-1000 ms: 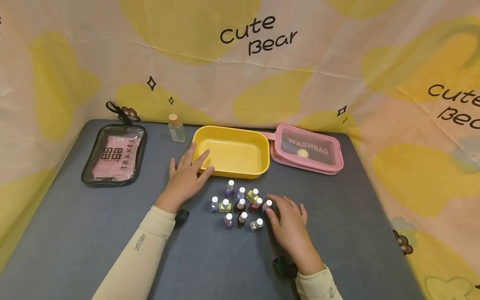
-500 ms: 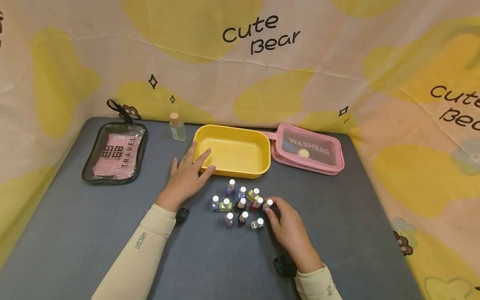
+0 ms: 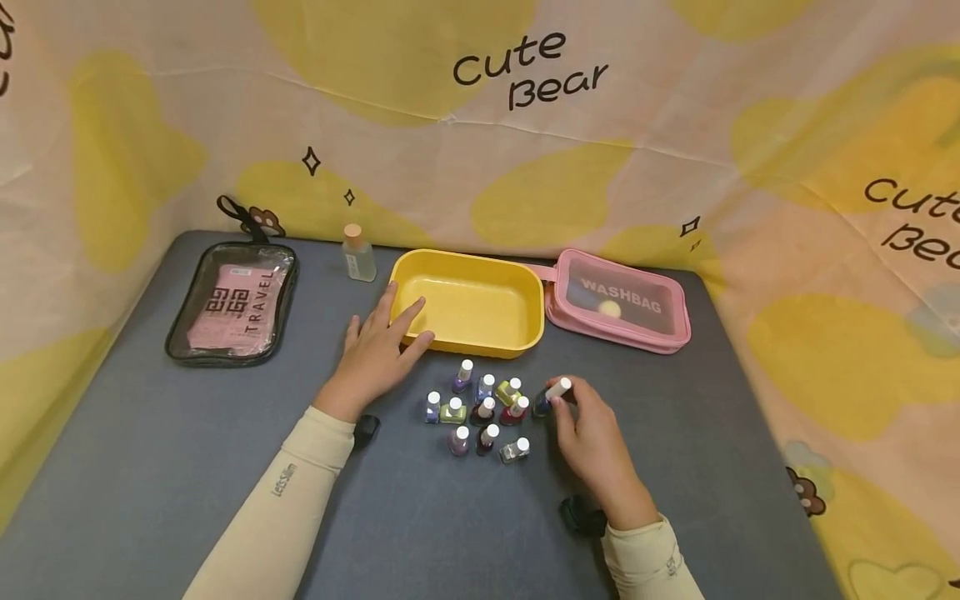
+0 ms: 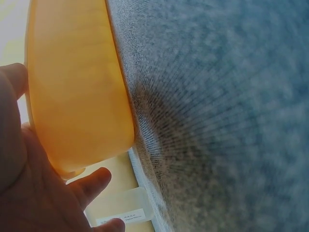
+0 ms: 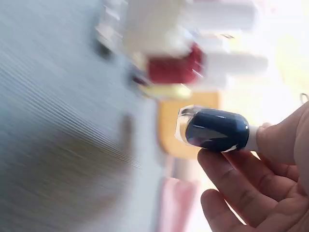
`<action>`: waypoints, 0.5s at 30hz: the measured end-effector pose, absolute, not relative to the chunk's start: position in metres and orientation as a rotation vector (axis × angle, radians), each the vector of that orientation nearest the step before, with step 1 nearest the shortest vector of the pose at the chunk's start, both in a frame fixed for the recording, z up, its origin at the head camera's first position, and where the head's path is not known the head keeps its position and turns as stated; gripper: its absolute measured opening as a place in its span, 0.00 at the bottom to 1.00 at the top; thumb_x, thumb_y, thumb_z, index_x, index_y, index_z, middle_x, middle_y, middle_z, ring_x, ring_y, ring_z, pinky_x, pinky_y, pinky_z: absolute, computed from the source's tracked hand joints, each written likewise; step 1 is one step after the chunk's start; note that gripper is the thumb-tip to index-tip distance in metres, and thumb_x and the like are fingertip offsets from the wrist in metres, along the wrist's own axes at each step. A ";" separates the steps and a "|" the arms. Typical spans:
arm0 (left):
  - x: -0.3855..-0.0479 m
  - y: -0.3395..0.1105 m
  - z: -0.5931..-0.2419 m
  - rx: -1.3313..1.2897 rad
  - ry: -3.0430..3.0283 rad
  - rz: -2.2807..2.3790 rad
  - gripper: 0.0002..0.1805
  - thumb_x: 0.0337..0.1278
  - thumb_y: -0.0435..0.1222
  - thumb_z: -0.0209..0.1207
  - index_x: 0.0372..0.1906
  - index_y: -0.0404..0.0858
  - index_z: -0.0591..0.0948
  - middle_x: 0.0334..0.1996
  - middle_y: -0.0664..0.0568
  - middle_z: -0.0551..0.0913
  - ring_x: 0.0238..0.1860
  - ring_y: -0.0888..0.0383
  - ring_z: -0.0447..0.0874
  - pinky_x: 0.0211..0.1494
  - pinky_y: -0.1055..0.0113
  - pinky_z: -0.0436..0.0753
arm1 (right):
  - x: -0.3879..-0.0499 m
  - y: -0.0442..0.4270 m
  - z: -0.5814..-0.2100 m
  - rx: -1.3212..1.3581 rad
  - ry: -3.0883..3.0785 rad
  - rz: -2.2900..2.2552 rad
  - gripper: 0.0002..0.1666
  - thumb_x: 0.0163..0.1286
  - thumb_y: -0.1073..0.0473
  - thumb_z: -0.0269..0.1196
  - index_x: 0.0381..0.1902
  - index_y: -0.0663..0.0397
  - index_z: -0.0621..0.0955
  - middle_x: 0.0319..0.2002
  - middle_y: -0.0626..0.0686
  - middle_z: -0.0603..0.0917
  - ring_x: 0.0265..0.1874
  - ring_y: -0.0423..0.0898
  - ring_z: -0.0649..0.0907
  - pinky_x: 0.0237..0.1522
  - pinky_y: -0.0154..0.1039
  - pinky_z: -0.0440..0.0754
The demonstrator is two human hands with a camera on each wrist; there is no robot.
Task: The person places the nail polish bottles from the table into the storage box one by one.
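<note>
My right hand [image 3: 596,442] pinches a dark blue nail polish bottle [image 5: 217,129] by its white cap, between thumb and fingers. In the head view this bottle is tilted, just right of a group of several other nail polish bottles with white caps. Among them are a red nail polish [image 3: 513,414], a purple one [image 3: 461,382] and a silver one [image 3: 513,452]. My left hand [image 3: 371,358] rests, fingers spread, against the left end of a yellow basin [image 3: 480,347]. A finger and the thumb reach over its near left rim. Nothing lies in the basin.
A clear bottle with an orange cap [image 3: 360,262] stands behind my left hand. At the far left lies a black-edged clear pouch [image 3: 232,308] with pink contents. A pink wash bag [image 3: 622,300] lies right of the basin. Patterned cloth [image 3: 375,83] hangs behind the table.
My right hand has closed its fingers on the dark blue nail polish bottle and drawn it slightly right and up, away from the group. My left hand keeps its place at the basin.
</note>
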State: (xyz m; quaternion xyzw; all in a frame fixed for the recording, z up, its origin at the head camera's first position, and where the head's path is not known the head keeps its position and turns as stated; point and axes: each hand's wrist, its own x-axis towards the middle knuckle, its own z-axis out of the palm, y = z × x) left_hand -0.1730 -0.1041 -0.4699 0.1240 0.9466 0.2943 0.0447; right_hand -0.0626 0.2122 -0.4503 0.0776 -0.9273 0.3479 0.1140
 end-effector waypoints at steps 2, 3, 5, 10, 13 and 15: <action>-0.173 -0.104 -0.469 0.378 2.895 0.897 0.39 0.80 0.61 0.50 0.86 0.51 0.60 0.87 0.44 0.35 0.84 0.39 0.44 0.77 0.28 0.37 | -0.075 0.216 -0.438 0.254 -2.700 1.022 0.12 0.76 0.72 0.64 0.55 0.66 0.81 0.52 0.62 0.86 0.54 0.62 0.87 0.57 0.61 0.82; -0.173 -0.104 -0.469 0.377 2.896 0.896 0.39 0.80 0.60 0.50 0.86 0.50 0.60 0.87 0.44 0.36 0.84 0.39 0.44 0.77 0.28 0.37 | -0.082 0.217 -0.431 0.262 -2.698 1.025 0.12 0.76 0.72 0.63 0.55 0.66 0.80 0.53 0.63 0.86 0.55 0.62 0.86 0.59 0.60 0.82; -0.173 -0.105 -0.468 0.374 2.897 0.894 0.39 0.80 0.60 0.50 0.86 0.50 0.60 0.87 0.44 0.36 0.84 0.39 0.44 0.77 0.28 0.37 | -0.098 0.220 -0.419 0.284 -2.697 1.023 0.12 0.77 0.71 0.63 0.55 0.67 0.80 0.54 0.64 0.86 0.57 0.62 0.86 0.60 0.60 0.81; -0.173 -0.105 -0.469 0.373 2.898 0.897 0.39 0.80 0.61 0.49 0.86 0.51 0.60 0.87 0.44 0.36 0.84 0.39 0.44 0.77 0.28 0.38 | -0.141 0.217 -0.402 0.311 -2.728 1.075 0.13 0.80 0.68 0.61 0.58 0.68 0.78 0.57 0.66 0.84 0.60 0.62 0.84 0.62 0.60 0.80; -0.173 -0.104 -0.470 0.379 2.902 0.897 0.39 0.80 0.61 0.49 0.86 0.51 0.60 0.87 0.44 0.36 0.84 0.39 0.44 0.77 0.28 0.39 | -0.162 0.213 -0.406 0.331 -2.775 1.096 0.14 0.81 0.66 0.60 0.60 0.67 0.77 0.57 0.65 0.83 0.59 0.60 0.84 0.61 0.58 0.81; -0.172 -0.104 -0.470 0.383 2.904 0.901 0.39 0.80 0.62 0.49 0.86 0.51 0.60 0.87 0.44 0.36 0.84 0.39 0.45 0.77 0.28 0.39 | -0.174 0.209 -0.413 0.352 -2.820 1.078 0.13 0.82 0.66 0.60 0.59 0.66 0.77 0.56 0.64 0.83 0.58 0.59 0.84 0.62 0.58 0.81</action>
